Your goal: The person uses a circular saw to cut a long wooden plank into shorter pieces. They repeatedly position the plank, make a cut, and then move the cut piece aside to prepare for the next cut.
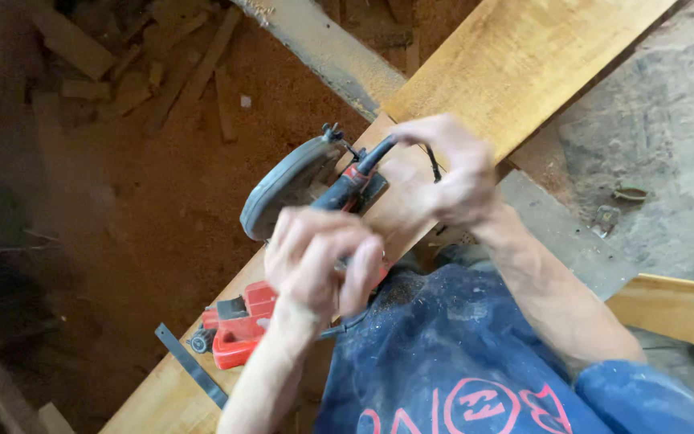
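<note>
Red circular saw [283, 241] on pale smooth plank [516, 56], left hand [323, 257] grip clenching its handle, right hand [451, 173] grip pinching black cord [375, 157]

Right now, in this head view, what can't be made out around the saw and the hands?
- Circular saw blade: hidden under its grey guard.
- Saw handle and trigger: covered by the left hand.
- Right hand fingertips: motion-blurred on the black cord; grip unclear.
- Plank ends: cut off by the frame edges.
- Floor scraps at upper left: too dark and blurred to identify.
</note>
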